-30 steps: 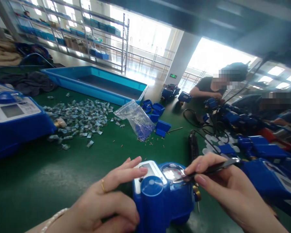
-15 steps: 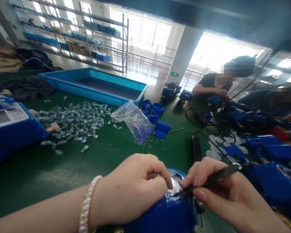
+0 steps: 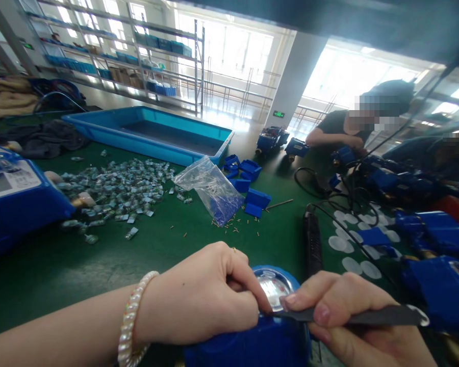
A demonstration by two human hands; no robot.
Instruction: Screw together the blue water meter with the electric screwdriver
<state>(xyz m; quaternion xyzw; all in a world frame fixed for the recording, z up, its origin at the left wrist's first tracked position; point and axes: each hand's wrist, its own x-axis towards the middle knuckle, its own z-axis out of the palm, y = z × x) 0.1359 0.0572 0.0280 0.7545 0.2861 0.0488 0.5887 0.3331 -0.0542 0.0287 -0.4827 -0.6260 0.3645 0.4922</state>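
At the near edge of the green bench, the left hand (image 3: 206, 300) clamped the blue water meter (image 3: 252, 341) while the right hand (image 3: 352, 318), pinched shut on black tweezers (image 3: 352, 317), set their tip at the dial's rim (image 3: 274, 288). Steady bracing and a shallow tip angle seemed best; no lettering was legible.

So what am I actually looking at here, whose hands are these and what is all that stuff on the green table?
There is no machine here: a person wears a camera on the head, looking down at their own hands. The left hand, with a pearl bracelet, rests on a blue water meter with a round glass dial. The right hand holds dark tweezers at the dial's rim. On the green table lie a pile of small parts, a clear plastic bag, a blue tray and more meters. Other people work across the table.
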